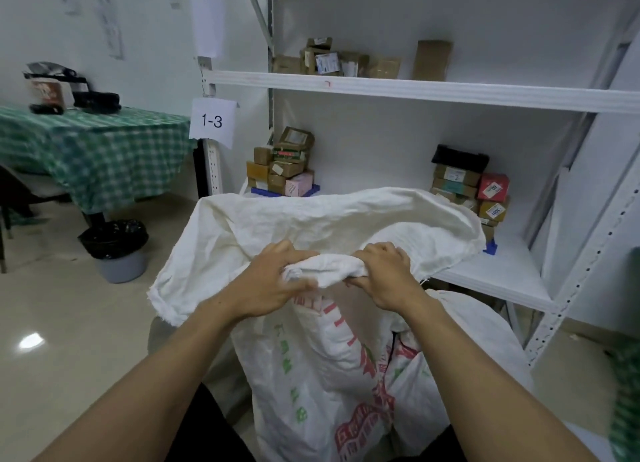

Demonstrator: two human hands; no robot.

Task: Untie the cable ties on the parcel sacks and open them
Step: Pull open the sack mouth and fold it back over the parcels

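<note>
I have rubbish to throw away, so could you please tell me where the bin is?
The grey bin stands on the floor at the head view's left, just below the corner of the green checked table.

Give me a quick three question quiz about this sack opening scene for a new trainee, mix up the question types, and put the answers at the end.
1. True or false: both hands grip the bunched rim of the white sack.
2. Multiple choice: what sits on the floor beside the table with the green checked cloth? A) a bin lined with a black bag B) a ladder C) a trolley
3. Fill in: the lower paper label on the shelf post reads 1-___.

Key:
1. True: the left hand and right hand both grip the sack at its rolled rim.
2. A: the bin stands by the table.
3. 3, on the label.
</note>
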